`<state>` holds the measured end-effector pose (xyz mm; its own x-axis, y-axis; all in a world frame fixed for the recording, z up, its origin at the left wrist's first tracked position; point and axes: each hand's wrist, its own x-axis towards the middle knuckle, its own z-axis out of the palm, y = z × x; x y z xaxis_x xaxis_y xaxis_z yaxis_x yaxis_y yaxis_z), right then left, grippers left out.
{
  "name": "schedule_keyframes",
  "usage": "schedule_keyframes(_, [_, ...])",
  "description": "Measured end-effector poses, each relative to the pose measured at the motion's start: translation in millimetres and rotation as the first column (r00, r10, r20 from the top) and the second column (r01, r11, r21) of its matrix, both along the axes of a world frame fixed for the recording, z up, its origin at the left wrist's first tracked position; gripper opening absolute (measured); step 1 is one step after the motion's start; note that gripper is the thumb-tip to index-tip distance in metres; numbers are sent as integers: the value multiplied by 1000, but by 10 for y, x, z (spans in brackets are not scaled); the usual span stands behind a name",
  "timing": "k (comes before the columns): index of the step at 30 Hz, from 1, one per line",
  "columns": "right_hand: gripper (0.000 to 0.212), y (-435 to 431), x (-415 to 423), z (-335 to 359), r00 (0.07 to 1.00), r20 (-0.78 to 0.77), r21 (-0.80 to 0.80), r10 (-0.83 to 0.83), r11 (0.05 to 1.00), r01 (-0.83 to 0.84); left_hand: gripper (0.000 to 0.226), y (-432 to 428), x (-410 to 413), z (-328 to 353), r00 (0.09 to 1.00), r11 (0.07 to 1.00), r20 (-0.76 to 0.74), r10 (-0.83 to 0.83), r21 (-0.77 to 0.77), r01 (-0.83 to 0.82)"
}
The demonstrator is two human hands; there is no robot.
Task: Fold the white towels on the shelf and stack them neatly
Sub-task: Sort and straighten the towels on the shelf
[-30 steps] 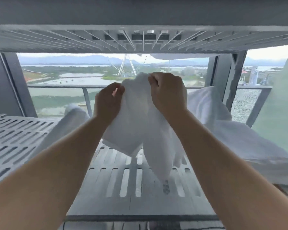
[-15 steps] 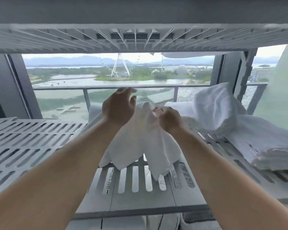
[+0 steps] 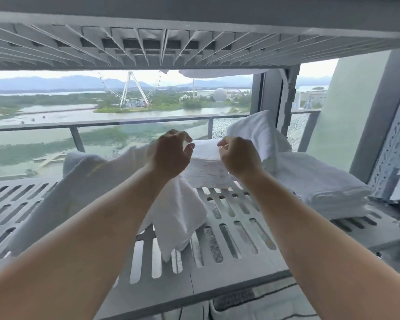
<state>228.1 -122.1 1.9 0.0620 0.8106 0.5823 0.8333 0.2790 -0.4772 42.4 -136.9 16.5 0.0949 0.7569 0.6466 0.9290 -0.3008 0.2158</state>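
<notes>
Mid-fold, by the look of it. Left hand (image 3: 171, 155) half-curled, grip loose over the top edge of the white towel (image 3: 178, 211) draping down onto the slatted shelf (image 3: 236, 227). Right hand (image 3: 238, 155) closed in a fist, seemingly pinching that edge, though blurred. Folded stack (image 3: 328, 188) just to the right. Next: spread the edge taut, then fold over.

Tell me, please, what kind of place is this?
Probably a linen storage spot high in a hotel or apartment block: a slotted metal shelf carries folded white towels, and the window behind overlooks a Ferris wheel far below.
</notes>
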Motion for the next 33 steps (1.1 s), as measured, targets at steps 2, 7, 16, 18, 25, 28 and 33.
schedule_keyframes(2, [32, 74, 198, 52, 1000, 19, 23, -24, 999, 23, 29, 83, 205, 32, 1000, 1000, -26, 7, -7, -8])
schedule_keyframes(7, [31, 342, 686, 148, 999, -19, 191, -35, 981, 38, 31, 340, 704, 42, 998, 1000, -57, 6, -11, -6])
schedule_keyframes(16, [24, 1035, 1643, 243, 982, -36, 189, -186, 963, 190, 46, 817, 1500, -40, 999, 995, -26, 38, -94, -41])
schedule_keyframes(18, [24, 1181, 1804, 217, 985, -12, 134, -174, 976, 174, 50, 887, 1692, -61, 999, 994, -21, 31, -105, -33])
schedule_keyframes(25, [35, 1646, 2076, 175, 995, -4, -51, -103, 993, 102, 61, 1065, 2220, -127, 1000, 984, -2, 18, -177, -18])
schedule_keyframes(28, [49, 1761, 2090, 190, 998, 20, -73, -55, 996, 57, 59, 1129, 2325, -118, 999, 981, -21, 28, -192, -31])
schedule_keyframes(33, [73, 1806, 2005, 216, 993, 88, -31, 76, 997, -73, 33, 1207, 2344, -87, 995, 989, -71, 64, -130, -73])
